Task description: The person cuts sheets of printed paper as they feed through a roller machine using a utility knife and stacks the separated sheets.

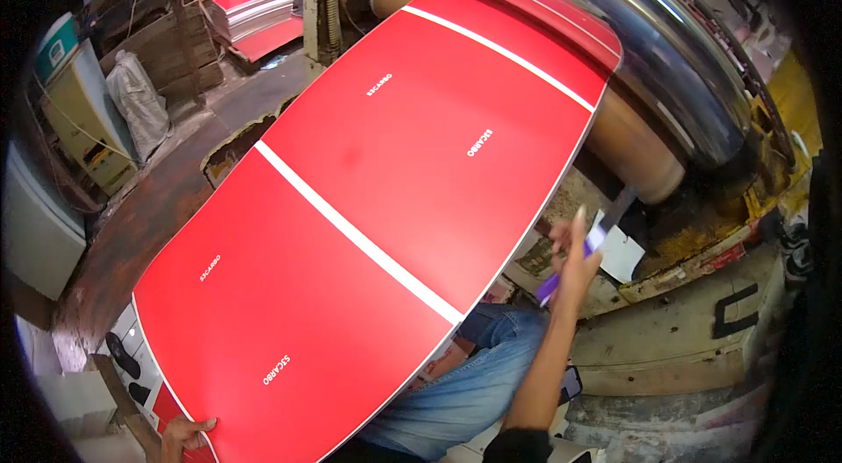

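Observation:
A large red printed sheet [368,174] with white stripes and small white lettering stretches across the middle, its far end curving up against a shiny metal roller [693,68]. At the lower left, my left hand [186,435] pinches the sheet's near edge, thumb on top. My right hand [574,257] is closed around a purple-handled knife [549,289], just off the sheet's right edge. The knife's grey blade points up toward the brown roller [645,152] under the metal one. Motion blurs the blade and that hand somewhat.
A stack of red sheets [254,14] stands at the back left. A machine cabinet [83,103] and a whitish sack [138,99] are at the left. The roller's yellow, grimy frame [693,266] runs along the right. My jeans-clad leg [478,366] is below the sheet.

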`<state>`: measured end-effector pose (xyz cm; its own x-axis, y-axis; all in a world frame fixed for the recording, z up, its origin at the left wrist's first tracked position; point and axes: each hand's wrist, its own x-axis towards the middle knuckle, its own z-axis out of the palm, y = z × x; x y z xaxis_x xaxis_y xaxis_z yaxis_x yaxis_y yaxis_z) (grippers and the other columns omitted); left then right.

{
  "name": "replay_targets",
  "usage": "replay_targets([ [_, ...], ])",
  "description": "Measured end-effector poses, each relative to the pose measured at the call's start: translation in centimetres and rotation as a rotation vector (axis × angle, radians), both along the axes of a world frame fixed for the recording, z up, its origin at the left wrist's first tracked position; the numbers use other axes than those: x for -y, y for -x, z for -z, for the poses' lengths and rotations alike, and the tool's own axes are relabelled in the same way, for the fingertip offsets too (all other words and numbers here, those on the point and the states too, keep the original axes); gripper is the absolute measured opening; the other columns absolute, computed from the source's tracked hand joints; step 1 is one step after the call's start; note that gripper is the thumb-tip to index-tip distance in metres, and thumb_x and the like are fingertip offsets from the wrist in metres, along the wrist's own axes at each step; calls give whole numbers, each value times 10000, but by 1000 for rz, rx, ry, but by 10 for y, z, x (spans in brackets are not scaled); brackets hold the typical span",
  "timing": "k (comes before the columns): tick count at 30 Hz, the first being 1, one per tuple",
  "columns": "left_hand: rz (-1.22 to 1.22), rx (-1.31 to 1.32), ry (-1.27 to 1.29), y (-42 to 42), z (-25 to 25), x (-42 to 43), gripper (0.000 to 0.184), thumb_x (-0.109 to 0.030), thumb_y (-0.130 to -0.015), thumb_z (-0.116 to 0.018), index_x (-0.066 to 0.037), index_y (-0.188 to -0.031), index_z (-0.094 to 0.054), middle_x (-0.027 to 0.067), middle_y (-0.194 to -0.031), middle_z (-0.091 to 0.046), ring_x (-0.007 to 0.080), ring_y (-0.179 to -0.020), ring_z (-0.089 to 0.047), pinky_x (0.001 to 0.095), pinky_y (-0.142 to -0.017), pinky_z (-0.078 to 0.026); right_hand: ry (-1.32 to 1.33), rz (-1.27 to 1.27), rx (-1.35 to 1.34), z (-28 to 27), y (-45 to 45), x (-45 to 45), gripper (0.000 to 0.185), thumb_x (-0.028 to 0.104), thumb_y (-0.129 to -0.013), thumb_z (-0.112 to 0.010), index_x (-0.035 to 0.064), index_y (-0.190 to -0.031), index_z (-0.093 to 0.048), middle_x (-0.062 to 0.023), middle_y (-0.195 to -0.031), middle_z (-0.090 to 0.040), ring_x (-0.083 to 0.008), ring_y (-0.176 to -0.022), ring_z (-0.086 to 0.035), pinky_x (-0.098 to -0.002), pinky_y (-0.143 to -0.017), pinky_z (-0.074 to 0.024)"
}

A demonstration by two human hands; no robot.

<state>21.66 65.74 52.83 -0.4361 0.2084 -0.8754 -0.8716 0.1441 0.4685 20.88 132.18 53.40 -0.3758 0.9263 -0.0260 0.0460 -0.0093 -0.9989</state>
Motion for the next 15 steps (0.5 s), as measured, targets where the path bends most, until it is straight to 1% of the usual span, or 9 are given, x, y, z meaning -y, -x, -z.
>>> replay_targets([
  [2,-75,-8,-41,-2,3,-10,430,-193,-844,-699,1,-1189,-531,154,-987,-664,246,-811,-675,340,-629,-569,40,-24,-2,9,32,-59,597,631,-850,-532,48,-835,-662,-24,-677,-614,-62,-553,-506,-184,-418,-285],
  [4,-81,-20,-34,-3,11,-5,425,-202,-845,-698,-1,-1182,-533,149,-973,-660,239,-793,-666,333,-616,-558,89,-64,-35,20,58,-111,613,634,-852,-520,38,-879,-660,-35,-699,-622,-75,-576,-523,-184,-423,-299],
  [7,-88,-11,-32,-1,17,2,414,-228,-847,-693,-7,-1160,-537,134,-932,-650,216,-740,-640,314,-580,-526,27,-79,34,30,82,-153,580,579,-885,-492,18,-939,-626,-52,-693,-612,-94,-542,-526,-198,-417,-339],
  [9,-97,10,-28,-2,20,4,408,-245,-848,-689,-10,-1146,-540,123,-905,-643,201,-705,-623,301,-555,-504,-46,26,-57,32,88,-170,485,475,-930,-462,9,-943,-597,-53,-676,-586,-98,-504,-510,-225,-416,-383],
  [10,-105,20,-26,-4,22,6,405,-254,-849,-688,-12,-1139,-542,118,-891,-640,194,-688,-614,295,-543,-494,-183,31,-88,36,89,-177,360,337,-964,-449,6,-914,-579,-45,-658,-557,-101,-471,-483,-246,-420,-409],
  [11,-110,27,-22,-5,24,10,403,-263,-849,-686,-14,-1132,-543,113,-878,-636,187,-670,-605,288,-531,-483,-369,63,-38,35,91,-175,254,214,-977,-442,12,-955,-594,-45,-687,-574,-104,-520,-514,-242,-458,-430],
  [13,-127,38,-22,-5,29,18,399,-280,-851,-683,-17,-1118,-547,103,-850,-629,172,-635,-588,276,-506,-461,-609,98,-161,36,102,-166,224,173,-976,-450,11,-1011,-602,-53,-726,-599,-118,-582,-555,-253,-507,-454],
  [14,-139,46,-23,-8,32,23,397,-289,-851,-681,-19,-1111,-548,98,-837,-626,164,-617,-579,269,-494,-451,-759,128,-83,36,106,-166,237,179,-979,-453,9,-1046,-605,-73,-775,-626,-139,-646,-593,-271,-548,-472],
  [15,-143,53,-25,-9,38,29,396,-297,-852,-680,-21,-1104,-550,92,-823,-623,157,-600,-570,263,-481,-440,-724,130,-106,34,110,-164,257,197,-983,-452,-2,-1079,-583,-96,-797,-635,-156,-657,-608,-288,-563,-491],
])
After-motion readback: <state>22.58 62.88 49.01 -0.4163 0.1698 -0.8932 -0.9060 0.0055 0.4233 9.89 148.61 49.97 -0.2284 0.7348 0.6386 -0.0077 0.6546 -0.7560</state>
